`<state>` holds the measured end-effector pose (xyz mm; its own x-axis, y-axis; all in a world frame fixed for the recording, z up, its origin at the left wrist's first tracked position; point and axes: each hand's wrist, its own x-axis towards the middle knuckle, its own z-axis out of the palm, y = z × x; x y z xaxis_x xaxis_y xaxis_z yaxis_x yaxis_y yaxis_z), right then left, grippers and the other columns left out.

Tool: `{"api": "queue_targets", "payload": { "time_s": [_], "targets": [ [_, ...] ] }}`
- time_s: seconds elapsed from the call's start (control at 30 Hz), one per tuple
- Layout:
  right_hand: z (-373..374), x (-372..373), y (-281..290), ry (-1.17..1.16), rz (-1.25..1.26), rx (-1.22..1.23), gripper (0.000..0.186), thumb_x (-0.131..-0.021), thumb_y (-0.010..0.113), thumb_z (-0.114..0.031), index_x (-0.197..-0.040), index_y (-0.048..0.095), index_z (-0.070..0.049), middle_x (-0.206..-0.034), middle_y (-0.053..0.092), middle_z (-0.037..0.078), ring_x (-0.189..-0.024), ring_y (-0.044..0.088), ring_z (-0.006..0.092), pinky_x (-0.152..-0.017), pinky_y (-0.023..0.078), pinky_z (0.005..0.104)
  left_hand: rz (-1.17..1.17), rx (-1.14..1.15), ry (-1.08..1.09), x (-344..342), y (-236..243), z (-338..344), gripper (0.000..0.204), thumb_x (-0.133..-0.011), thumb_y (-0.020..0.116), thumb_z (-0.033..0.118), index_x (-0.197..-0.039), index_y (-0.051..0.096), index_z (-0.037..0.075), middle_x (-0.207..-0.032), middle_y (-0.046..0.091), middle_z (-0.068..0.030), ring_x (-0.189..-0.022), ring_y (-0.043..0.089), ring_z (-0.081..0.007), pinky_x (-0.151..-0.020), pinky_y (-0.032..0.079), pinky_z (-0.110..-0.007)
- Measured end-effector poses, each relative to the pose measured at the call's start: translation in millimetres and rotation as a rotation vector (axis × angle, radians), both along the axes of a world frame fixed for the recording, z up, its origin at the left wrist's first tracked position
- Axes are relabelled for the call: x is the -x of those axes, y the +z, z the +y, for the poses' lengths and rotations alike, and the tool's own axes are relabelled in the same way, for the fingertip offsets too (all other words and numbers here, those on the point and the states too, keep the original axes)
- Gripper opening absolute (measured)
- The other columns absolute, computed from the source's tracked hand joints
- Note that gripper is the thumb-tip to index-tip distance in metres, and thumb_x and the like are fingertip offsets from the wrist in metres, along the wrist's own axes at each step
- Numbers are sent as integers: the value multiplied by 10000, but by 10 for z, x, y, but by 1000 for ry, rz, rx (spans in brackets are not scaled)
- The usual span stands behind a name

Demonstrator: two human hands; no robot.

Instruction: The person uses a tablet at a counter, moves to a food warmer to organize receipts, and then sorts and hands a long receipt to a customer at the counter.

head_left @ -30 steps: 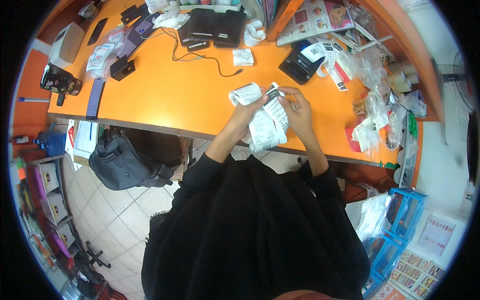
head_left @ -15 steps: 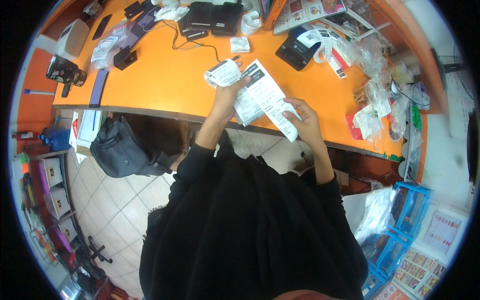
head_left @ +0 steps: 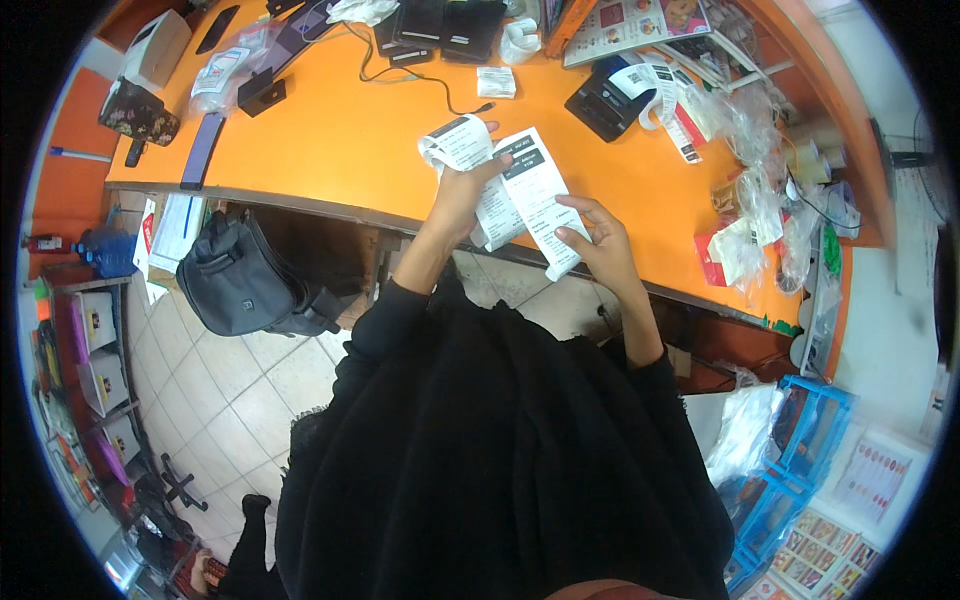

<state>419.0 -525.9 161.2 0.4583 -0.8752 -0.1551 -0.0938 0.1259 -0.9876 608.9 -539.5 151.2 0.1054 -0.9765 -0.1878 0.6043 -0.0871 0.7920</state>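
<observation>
Over the front edge of the orange desk [head_left: 330, 165], my left hand [head_left: 462, 195] is closed on several printed paper receipts. A curled receipt [head_left: 462, 143] loops out above its fingers, and another layer hangs below the palm. On top, held by the left thumb, slants a long receipt [head_left: 540, 190] with dark blocks near its upper end. My right hand [head_left: 603, 245] grips that receipt's right edge between thumb and fingers. Its lower end curls slightly. Beyond the hands lie a small folded receipt [head_left: 496, 82] and a black receipt printer [head_left: 606, 98] with a printed strip coming out.
A cable [head_left: 420, 77] trails across the desk toward black wallet-like cases [head_left: 445, 30]. Plastic bags and a red box [head_left: 712, 258] crowd the right end. A dark backpack [head_left: 250, 275] sits below left. Blue racks [head_left: 795, 450] stand lower right. Another person's leg [head_left: 250, 540] shows lower left.
The long receipt's lower end has drawn up and curled, with my right hand slightly higher. My left hand keeps its hold. The view has shifted a little, and another person's leg has appeared lower left.
</observation>
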Motion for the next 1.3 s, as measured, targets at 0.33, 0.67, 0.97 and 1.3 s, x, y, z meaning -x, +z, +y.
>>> {"api": "queue_targets", "payload": {
  "time_s": [0.33, 0.67, 0.97, 1.3],
  "targets": [
    [-97, -60, -159, 6, 89, 155, 361, -751, 510, 11, -1109, 474, -18, -1062, 507, 97, -960, 470, 134, -843, 341, 238, 95, 56, -100, -137, -86, -53, 358, -802, 468, 66, -1148, 382, 36, -1023, 521, -146, -958, 497, -210, -801, 418, -308],
    [-183, -26, -217, 6, 156, 177, 369, -781, 469, -16, -1149, 445, -37, -1129, 473, 110, -1003, 449, 145, -856, 332, 244, 183, -29, -133, -133, -259, -220, 381, -798, 442, 51, -1169, 355, 24, -1070, 493, -173, -977, 491, -236, -821, 411, -324],
    [-190, 147, -285, -35, 123, 87, 366, -807, 384, 1, -1168, 425, -40, -1178, 434, 117, -1040, 423, 154, -874, 317, 256, 213, -105, -222, -40, -302, -354, 372, -826, 409, 87, -1185, 330, 29, -1090, 474, -188, -963, 499, -240, -808, 425, -322],
    [-355, 802, -407, -193, 358, 195, 362, -825, 449, -103, -1174, 408, -15, -1161, 449, 112, -1008, 445, 145, -847, 343, 248, 343, -214, -343, 59, -508, -512, 385, -851, 386, 244, -1183, 345, 53, -1103, 465, -137, -879, 524, -218, -750, 461, -331]
  ]
}}
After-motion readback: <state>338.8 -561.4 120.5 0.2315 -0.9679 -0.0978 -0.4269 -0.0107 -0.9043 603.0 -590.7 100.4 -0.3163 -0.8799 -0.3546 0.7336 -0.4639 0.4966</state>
